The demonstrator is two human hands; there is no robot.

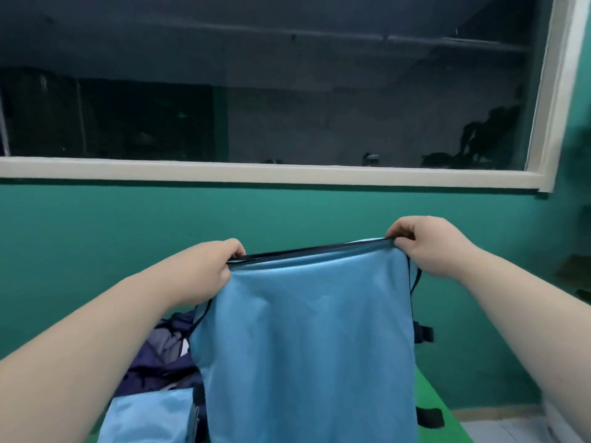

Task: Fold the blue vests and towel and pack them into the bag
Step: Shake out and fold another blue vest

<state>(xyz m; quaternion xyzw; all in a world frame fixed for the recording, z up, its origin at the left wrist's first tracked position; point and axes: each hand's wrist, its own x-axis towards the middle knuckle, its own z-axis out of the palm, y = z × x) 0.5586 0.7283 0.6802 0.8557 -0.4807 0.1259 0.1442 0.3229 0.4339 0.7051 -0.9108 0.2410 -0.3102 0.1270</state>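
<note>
dim, soft blur, edges bowed

Both your arms reach forward. Your left hand point(220, 266) pinches the vest's point(303, 330) top left corner; your right hand point(425, 247) pinches its top right corner, slightly higher.

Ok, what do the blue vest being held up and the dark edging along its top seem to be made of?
Blue vest: thin, smooth synthetic cloth, probably polyester or nylon, with a satin-like sheen; light glints below the top edge and it hangs in soft, broad folds. Dark edging: narrow sewn binding tape, duller; weave too small to tell.
</note>
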